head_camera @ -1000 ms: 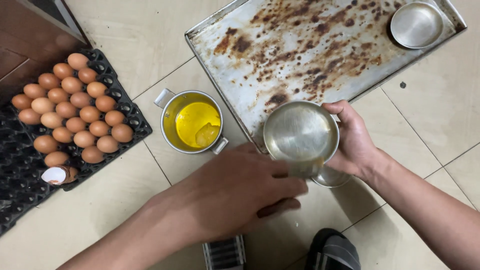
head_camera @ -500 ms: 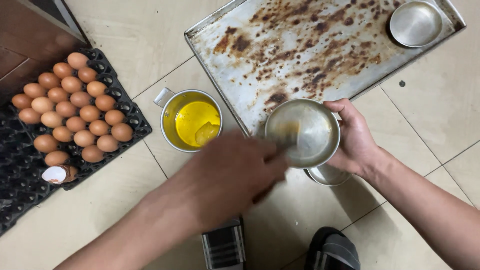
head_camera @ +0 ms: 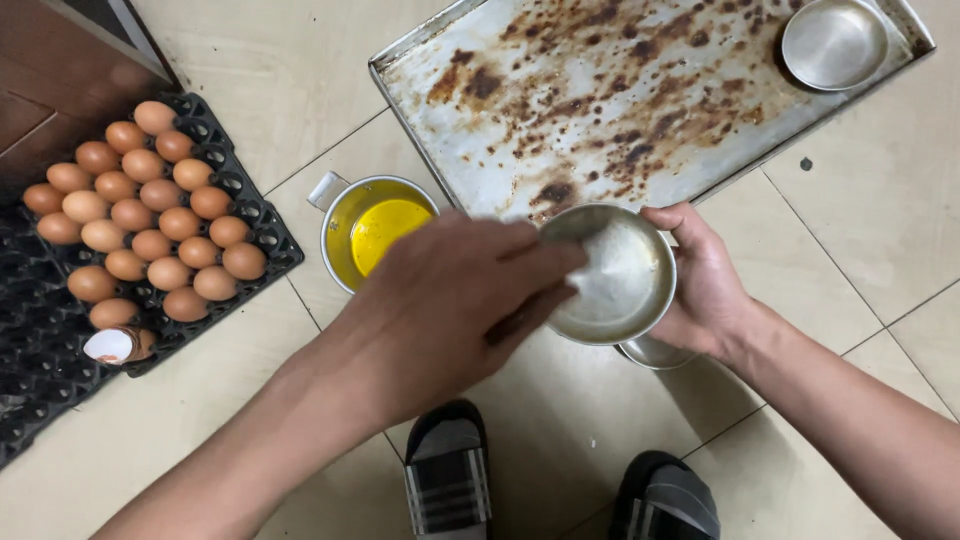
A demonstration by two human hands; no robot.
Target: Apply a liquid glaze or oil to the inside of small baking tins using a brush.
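Looking down: I see both of my hands meeting over a small round metal dish (head_camera: 610,275) above a pale tiled floor (head_camera: 200,440).
Right hand: my right hand (head_camera: 705,285) cups the dish from its right side, fingers curled under the rim and thumb on the upper edge, gripping it tilted toward me.
Left hand: my left hand (head_camera: 450,305) reaches across from the left with its fingertips inside the dish, pressed to the inner surface; the fingers are blurred, so I cannot tell whether they pinch anything.
Dish location: it hangs in the air just off the near edge of the baking tray, and a second dish (head_camera: 655,352) of the same kind shows directly beneath it.
Baking tray: a large, scorched, brown-stained metal baking tray (head_camera: 600,100) lies on the floor at the top, with another small round dish (head_camera: 833,42) in its far right corner.
Cup: a metal cup (head_camera: 372,235) with a handle holds yellow liquid, standing just left of the tray, partly behind my left hand.
Eggs: brown eggs (head_camera: 150,215) fill part of a black egg tray (head_camera: 60,370) at the left; a broken shell (head_camera: 115,345) sits in one near cell.
Feet: my two sandals (head_camera: 450,475) show at the bottom edge.
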